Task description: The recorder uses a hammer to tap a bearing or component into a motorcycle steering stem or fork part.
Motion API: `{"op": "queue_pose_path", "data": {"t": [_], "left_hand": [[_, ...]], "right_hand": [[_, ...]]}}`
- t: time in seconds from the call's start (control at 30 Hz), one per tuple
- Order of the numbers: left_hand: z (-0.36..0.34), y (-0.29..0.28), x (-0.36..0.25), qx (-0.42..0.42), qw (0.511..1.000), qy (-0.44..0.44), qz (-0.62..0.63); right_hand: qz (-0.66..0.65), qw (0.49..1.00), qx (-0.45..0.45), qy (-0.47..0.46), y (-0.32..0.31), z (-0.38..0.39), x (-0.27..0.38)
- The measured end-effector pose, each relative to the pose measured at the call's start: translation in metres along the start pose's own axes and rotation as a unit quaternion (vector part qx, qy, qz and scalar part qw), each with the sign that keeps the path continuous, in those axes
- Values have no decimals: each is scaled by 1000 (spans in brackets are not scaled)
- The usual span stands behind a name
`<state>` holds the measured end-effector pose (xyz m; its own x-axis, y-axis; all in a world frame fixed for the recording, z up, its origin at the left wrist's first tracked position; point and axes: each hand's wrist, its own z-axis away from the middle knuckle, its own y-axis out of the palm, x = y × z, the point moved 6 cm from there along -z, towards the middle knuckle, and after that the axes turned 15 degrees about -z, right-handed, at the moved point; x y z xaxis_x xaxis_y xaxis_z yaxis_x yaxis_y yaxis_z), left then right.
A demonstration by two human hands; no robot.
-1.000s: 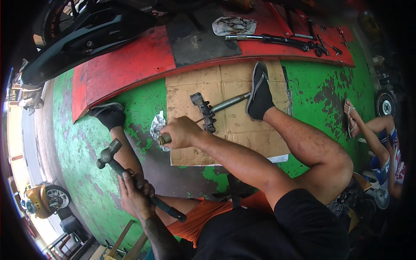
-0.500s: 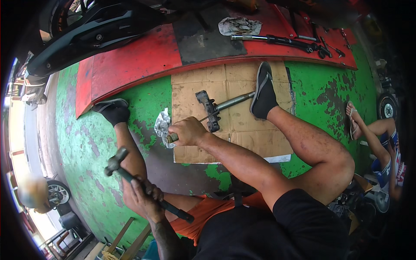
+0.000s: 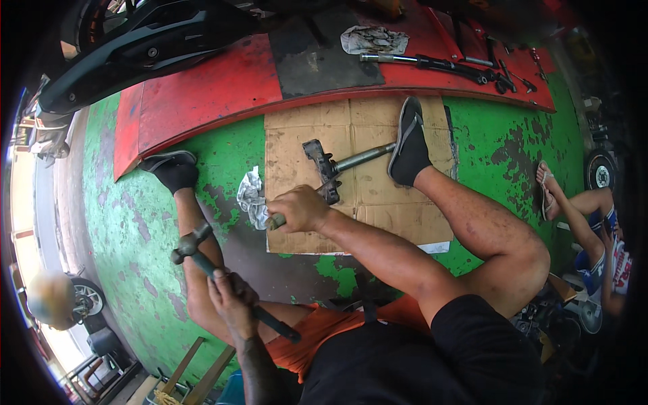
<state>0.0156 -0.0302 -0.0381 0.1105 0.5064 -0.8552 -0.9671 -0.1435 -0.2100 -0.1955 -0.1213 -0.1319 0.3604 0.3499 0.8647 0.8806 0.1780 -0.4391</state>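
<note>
Overhead, left fingers (image 3: 229,297) clenched on steel ball-peen hammer (image 3: 223,280), right fingers (image 3: 297,209) gripping round punch (image 3: 275,221).

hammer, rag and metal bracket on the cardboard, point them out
hammer (image 3: 190,244), head view, on its metal head
rag (image 3: 251,197), head view, on its crumpled middle
metal bracket (image 3: 322,164), head view, on its dark crosspiece

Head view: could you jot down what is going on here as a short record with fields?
Place: green floor with worn paint, red ramp
Left hand: grips a hammer by its handle, head raised
Right hand: holds a rod over the cardboard
On cardboard: metal stem part
Beside it: crumpled rag
On ramp: long tools, second rag
Far right: another person's legs
</note>
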Motion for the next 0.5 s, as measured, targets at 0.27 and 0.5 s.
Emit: {"op": "queue_pose_path", "data": {"t": [0.27, 0.5], "left_hand": [[7, -20, -3, -38, 999, 4, -3], [15, -36, -16, -60, 996, 47, 49]], "right_hand": [[3, 1000, 25, 11, 10, -8, 1], [43, 999, 16, -10, 17, -4, -4]]}}
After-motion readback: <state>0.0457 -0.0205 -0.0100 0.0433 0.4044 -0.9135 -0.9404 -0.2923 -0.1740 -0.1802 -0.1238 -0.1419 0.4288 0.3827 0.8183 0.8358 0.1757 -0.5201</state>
